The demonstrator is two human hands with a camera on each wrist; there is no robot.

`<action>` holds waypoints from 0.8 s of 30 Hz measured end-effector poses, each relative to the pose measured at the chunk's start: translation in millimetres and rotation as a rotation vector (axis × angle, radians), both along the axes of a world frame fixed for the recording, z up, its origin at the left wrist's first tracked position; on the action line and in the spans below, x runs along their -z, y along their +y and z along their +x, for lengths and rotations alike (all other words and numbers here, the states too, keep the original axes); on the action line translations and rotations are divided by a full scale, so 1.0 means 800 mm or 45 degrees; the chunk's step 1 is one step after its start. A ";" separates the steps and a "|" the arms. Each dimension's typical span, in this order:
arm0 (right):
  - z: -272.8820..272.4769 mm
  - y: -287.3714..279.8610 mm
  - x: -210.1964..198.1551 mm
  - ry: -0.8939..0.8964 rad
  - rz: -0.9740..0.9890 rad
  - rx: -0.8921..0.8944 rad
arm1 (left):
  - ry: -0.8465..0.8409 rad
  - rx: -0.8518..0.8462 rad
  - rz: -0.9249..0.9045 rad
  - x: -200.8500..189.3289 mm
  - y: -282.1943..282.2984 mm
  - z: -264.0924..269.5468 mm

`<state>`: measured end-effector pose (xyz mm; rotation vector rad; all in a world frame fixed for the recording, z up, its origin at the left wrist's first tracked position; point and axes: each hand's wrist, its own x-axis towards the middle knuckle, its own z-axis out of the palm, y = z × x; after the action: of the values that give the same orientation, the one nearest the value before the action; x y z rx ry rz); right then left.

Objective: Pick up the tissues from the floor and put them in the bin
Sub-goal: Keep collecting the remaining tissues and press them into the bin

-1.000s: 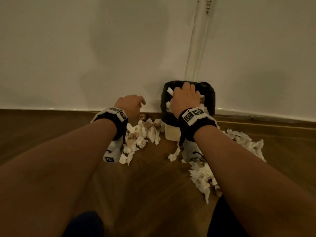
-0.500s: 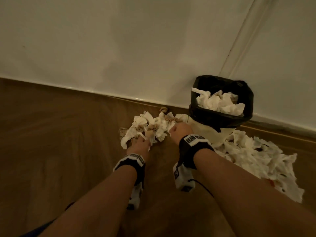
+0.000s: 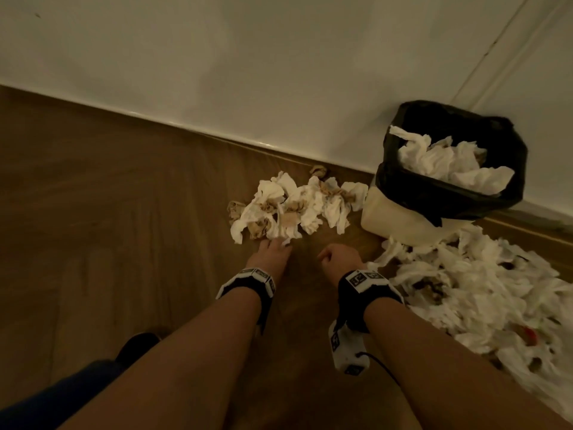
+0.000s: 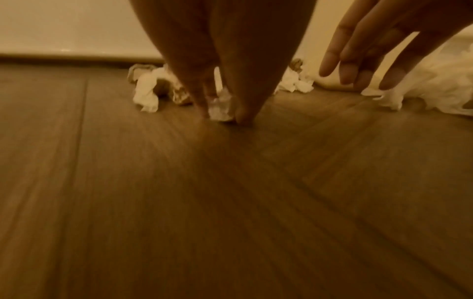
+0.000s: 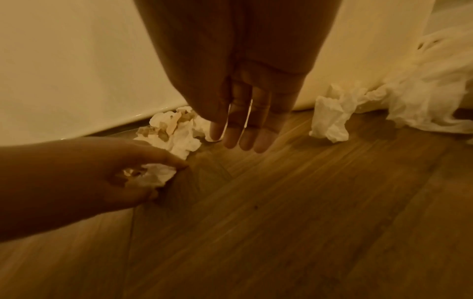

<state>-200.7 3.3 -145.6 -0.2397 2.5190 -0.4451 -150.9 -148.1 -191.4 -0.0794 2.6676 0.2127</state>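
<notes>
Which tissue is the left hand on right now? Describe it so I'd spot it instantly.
Start at the black-lined bin against the wall; left of it lies a small heap of stained tissues. At that heap's near edge, the left hand pinches one small white wad on the floor. Unlike its neighbours, it sits between fingertips, nearest the person.

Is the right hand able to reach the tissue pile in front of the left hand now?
Probably yes: the right hand hangs open and holds nothing, and only bare floor lies between it and the tissue pile.
</notes>
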 end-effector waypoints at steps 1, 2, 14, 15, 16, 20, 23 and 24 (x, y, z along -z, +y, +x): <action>0.000 0.002 0.004 0.011 -0.012 0.023 | 0.072 -0.001 0.020 0.005 -0.001 0.006; 0.000 0.005 0.007 0.018 -0.026 0.048 | 0.129 -0.005 0.052 0.010 -0.003 0.013; 0.014 -0.032 0.009 0.140 -0.292 0.107 | 0.596 -1.638 0.830 0.005 -0.033 0.038; 0.015 -0.035 0.008 0.150 -0.310 0.104 | 0.585 -1.772 0.925 0.002 -0.037 0.038; 0.016 -0.040 0.007 0.158 -0.328 0.100 | 0.571 -1.897 1.029 0.000 -0.041 0.038; 0.015 -0.062 0.001 0.189 -0.368 0.029 | 0.543 -2.206 1.465 -0.014 -0.064 0.038; 0.011 -0.089 -0.001 0.209 -0.347 -0.052 | 0.418 -2.407 1.815 -0.024 -0.077 0.047; 0.010 -0.098 0.000 0.219 -0.337 -0.086 | 0.418 -2.429 1.924 -0.024 -0.077 0.052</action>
<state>-193.0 -75.1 -145.8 -0.4808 2.6042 -0.7604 -109.0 -210.0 -172.4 -1.9139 0.9610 2.5247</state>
